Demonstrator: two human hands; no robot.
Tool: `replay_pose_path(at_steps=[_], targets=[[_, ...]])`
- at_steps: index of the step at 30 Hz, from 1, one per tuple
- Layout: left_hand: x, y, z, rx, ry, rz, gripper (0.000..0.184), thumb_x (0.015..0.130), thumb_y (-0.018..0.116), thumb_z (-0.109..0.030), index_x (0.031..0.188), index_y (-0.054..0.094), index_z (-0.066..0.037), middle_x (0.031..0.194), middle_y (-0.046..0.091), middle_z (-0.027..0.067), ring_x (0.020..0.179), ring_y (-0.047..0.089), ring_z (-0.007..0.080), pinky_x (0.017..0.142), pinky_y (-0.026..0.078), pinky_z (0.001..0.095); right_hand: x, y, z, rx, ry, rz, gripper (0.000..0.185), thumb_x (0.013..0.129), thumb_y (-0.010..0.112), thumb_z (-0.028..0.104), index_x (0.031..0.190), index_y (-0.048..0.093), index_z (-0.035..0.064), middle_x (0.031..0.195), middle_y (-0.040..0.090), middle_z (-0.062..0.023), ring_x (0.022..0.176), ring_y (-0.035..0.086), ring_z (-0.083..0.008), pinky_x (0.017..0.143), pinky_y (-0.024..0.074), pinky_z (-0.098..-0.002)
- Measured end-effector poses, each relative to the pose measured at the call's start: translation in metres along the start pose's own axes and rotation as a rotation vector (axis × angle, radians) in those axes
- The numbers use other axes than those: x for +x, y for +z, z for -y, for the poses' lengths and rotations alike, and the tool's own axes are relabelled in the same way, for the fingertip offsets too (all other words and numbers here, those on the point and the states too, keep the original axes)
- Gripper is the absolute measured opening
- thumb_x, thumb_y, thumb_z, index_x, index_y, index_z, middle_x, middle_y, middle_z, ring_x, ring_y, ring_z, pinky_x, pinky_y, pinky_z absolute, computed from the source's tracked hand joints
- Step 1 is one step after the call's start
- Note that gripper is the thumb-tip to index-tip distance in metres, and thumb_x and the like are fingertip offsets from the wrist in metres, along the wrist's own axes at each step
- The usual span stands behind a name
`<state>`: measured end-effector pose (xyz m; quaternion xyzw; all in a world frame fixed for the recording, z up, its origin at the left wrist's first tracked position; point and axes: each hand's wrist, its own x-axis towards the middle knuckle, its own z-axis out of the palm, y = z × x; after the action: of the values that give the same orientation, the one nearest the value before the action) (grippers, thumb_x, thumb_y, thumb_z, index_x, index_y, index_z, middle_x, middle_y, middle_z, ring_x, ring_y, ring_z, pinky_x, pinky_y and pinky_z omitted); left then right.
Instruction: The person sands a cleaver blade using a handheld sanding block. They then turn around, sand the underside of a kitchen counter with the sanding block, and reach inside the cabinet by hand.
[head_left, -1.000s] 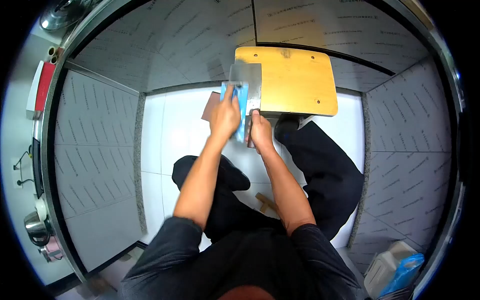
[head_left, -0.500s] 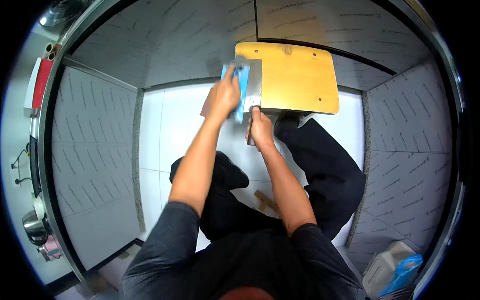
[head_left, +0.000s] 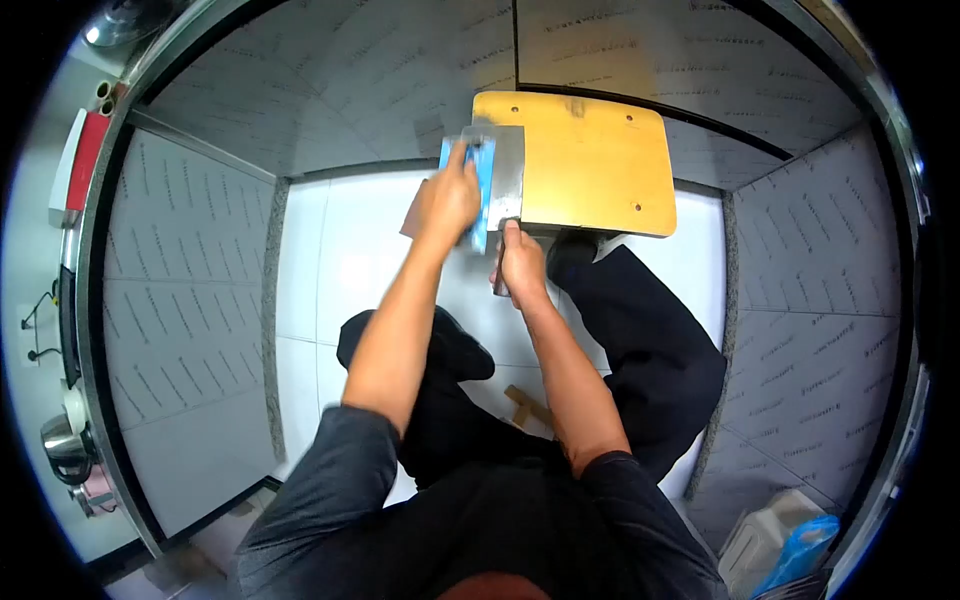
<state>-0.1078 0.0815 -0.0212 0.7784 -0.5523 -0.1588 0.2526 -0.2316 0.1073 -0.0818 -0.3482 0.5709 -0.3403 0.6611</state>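
Note:
In the head view my right hand (head_left: 522, 265) is closed round the dark handle of a cleaver (head_left: 509, 170). The broad grey blade points away from me and lies over the left edge of a yellow stool (head_left: 600, 165). My left hand (head_left: 450, 203) grips a flat blue rectangular block (head_left: 484, 195) from above, index finger stretched along it. That block lies against the blade's left side; whether it touches the edge is hidden. A reddish-brown flat piece (head_left: 411, 212) shows beside my left hand, partly covered by it.
White floor tiles (head_left: 360, 230) lie between grey cabinet panels (head_left: 190, 280) on both sides. Small wooden pieces (head_left: 527, 404) rest on the floor between my legs. A pale container (head_left: 770, 530) with a blue bag (head_left: 800, 550) stands at lower right. Kettle (head_left: 68, 445) at left.
The whole view has shifted slightly, the stool sitting a little lower in it. Both hands keep their holds, with the blue block still beside the blade.

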Motion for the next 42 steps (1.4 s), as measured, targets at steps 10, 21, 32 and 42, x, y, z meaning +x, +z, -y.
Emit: replay_pose_path(at_steps=[10,21,32,42], targets=[[0.041,0.002,-0.004,0.004,0.035,-0.043,0.043,0.098,0.043,-0.030,0.136,0.051,-0.011,0.094,0.066,0.0310,0.090,0.063,0.0495,0.082,0.048,0.0548,-0.008,-0.001,0.007,-0.046,-0.009,-0.007,0.049,0.100,0.043,0.044,0.079,0.054,0.0016,0.060,0.050,-0.0072,0.044,0.051,-0.0188,0.042,0.0449,-0.0346],[0.012,-0.008,-0.012,-0.001,-0.095,0.094,0.044,0.098,0.044,-0.030,0.133,0.052,-0.005,0.107,0.065,0.0303,0.101,0.061,0.0491,0.090,0.047,0.0521,-0.007,0.001,-0.005,-0.027,-0.016,-0.013,0.051,0.101,0.042,0.044,0.078,0.056,0.0008,0.060,0.051,-0.0068,0.042,0.051,-0.0187,0.042,0.0448,-0.0342],[-0.012,-0.002,-0.003,-0.030,-0.002,-0.022,0.043,0.099,0.041,-0.029,0.134,0.052,-0.007,0.099,0.066,0.0304,0.095,0.062,0.0499,0.085,0.048,0.0542,-0.001,0.000,0.000,-0.025,-0.017,-0.020,0.052,0.100,0.042,0.043,0.078,0.054,-0.0026,0.059,0.051,-0.0105,0.044,0.054,-0.0226,0.043,0.0486,-0.0363],[0.016,-0.006,-0.006,-0.036,0.010,-0.006,0.042,0.098,0.042,-0.030,0.134,0.053,-0.010,0.095,0.066,0.0313,0.091,0.063,0.0497,0.082,0.049,0.0545,-0.002,0.000,-0.001,-0.007,-0.007,-0.009,0.052,0.101,0.042,0.044,0.077,0.055,-0.0001,0.062,0.052,-0.0094,0.044,0.053,-0.0201,0.042,0.0464,-0.0353]])
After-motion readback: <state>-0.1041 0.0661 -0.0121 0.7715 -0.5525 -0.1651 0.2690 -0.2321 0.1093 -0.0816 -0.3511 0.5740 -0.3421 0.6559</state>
